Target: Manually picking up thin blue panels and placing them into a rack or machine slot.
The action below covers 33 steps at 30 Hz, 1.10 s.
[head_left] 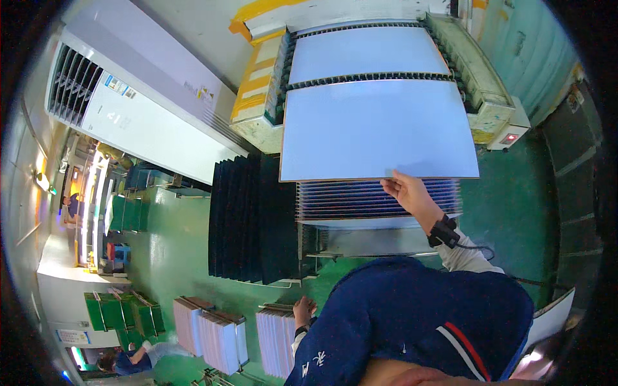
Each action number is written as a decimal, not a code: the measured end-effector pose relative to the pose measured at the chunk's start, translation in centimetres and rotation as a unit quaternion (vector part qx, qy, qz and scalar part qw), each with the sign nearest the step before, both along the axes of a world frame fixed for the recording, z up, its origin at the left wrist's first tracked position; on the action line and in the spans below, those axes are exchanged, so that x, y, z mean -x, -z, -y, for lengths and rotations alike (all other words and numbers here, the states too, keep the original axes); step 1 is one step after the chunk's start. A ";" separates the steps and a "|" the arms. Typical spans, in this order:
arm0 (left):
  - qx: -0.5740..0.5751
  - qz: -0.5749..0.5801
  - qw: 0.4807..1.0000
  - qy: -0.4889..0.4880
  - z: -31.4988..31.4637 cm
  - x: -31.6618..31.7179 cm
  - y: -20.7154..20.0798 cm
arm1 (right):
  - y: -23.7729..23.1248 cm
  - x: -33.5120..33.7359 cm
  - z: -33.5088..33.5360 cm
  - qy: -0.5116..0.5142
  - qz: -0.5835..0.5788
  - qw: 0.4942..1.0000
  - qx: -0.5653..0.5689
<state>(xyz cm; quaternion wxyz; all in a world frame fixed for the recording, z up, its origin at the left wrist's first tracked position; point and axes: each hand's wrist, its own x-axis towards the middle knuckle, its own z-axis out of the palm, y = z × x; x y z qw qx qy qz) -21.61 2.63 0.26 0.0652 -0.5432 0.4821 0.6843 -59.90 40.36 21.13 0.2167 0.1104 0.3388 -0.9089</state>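
Observation:
A large white rectangular panel (380, 132) lies on the roller conveyor, its front edge sticking out toward me. My right hand (409, 194) is closed on that front edge, thumb at the top and the other fingers bent at the rim. Farther in on the rollers lies a second white panel (367, 55). Under the overhanging edge stands a rack of closely spaced panels (376, 202). My left hand (304, 311) hangs low at my side with loosely bent fingers, close to a stack of upright white boards (275, 341). Nothing shows in it; contact with the boards is unclear.
A black ribbed rack (238, 219) stands left of the conveyor, beside a tall white air conditioner (148, 122). More upright boards (219, 341) and green racks (122, 312) stand on the green floor. A person (135, 360) is at lower left. A lit red switch (512, 137) is at right.

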 end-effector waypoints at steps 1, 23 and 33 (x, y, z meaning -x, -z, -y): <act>0.005 0.006 1.000 0.000 0.0 0.1 -0.2 | 0.2 0.4 0.0 0.003 -0.005 1.000 -0.002; 0.021 0.008 0.996 -0.082 -2.5 1.8 -2.8 | -0.6 6.5 0.3 0.034 0.010 0.999 0.005; 0.006 0.009 0.993 -0.114 -2.6 0.0 -0.7 | 0.2 8.5 0.1 0.028 0.010 0.999 0.012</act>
